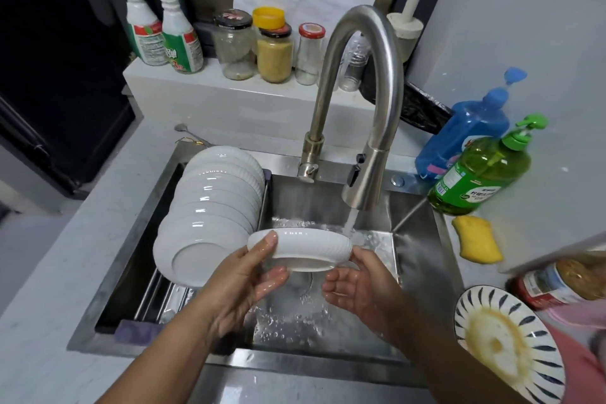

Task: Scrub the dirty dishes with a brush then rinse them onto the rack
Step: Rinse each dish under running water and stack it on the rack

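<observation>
Both hands hold a white ribbed ceramic bowl (300, 248) over the stainless steel sink basin (328, 200), tilted with its underside toward the camera. The left hand (242, 282) grips the bowl's left rim, thumb on the outer wall and fingers curled beneath the base. The right hand (355, 285) cups the right side from below, palm up, fingers bent around the edge. Water runs from the brushed-metal gooseneck faucet (364, 128) onto the far right rim of the bowl. To the left, a row of white ribbed bowls (210, 207) stands on edge in the metal drying rack (157, 295) set in the sink. On the counter at right: a striped plate with yellow-brown residue (508, 343), a yellow sponge (477, 239), a green bottle of dish soap (482, 170) and a blue pump bottle (465, 128).
</observation>
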`<state>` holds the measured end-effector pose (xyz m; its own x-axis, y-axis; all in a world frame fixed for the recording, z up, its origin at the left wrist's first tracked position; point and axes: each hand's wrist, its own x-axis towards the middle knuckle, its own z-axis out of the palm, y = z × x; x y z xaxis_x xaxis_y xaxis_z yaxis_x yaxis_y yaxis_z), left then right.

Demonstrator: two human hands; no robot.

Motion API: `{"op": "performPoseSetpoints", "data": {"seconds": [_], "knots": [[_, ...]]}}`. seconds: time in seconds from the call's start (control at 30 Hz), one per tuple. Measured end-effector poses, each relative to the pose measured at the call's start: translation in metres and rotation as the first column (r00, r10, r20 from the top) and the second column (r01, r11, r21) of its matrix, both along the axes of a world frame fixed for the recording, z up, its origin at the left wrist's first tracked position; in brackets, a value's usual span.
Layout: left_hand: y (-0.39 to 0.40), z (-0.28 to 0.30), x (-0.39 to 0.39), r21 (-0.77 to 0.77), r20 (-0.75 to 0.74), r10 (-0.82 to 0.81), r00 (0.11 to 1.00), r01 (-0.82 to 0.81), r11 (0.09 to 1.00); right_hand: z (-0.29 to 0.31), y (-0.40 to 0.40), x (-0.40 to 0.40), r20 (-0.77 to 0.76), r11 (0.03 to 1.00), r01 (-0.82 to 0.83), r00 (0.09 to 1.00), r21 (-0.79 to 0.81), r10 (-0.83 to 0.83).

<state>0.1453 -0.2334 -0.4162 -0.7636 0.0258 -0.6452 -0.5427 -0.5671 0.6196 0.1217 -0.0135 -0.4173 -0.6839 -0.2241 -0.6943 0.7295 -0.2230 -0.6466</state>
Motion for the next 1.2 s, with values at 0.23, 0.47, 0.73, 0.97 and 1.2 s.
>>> {"op": "performPoseSetpoints", "data": {"seconds": [0.23,0.47,0.73,0.97,1.2], "knots": [[-0.024,0.021,0.011,-0.050,0.041,0.097,0.994,-0.095,0.994,0.003,-0.037,0.002,-0.146,0.995,-0.060,0.987,0.078,0.071],[-0.062,0.026,0.026,-0.060,0.095,0.189,0.977,-0.184,0.981,0.002,-0.079,0.003,-0.189,0.990,-0.095,0.975,0.104,0.113],[-0.101,0.012,0.033,-0.096,0.175,0.250,0.952,-0.236,0.967,-0.010,-0.121,0.006,-0.097,0.961,-0.210,0.968,0.180,0.230],[-0.119,-0.018,0.032,-0.070,0.322,0.291,0.901,-0.284,0.956,-0.026,-0.156,0.007,-0.004,0.956,-0.213,0.976,0.201,0.219],[-0.120,-0.038,0.032,-0.067,0.315,0.300,0.900,-0.295,0.953,-0.034,-0.173,0.012,-0.078,0.927,-0.243,0.958,0.285,0.275]]}}
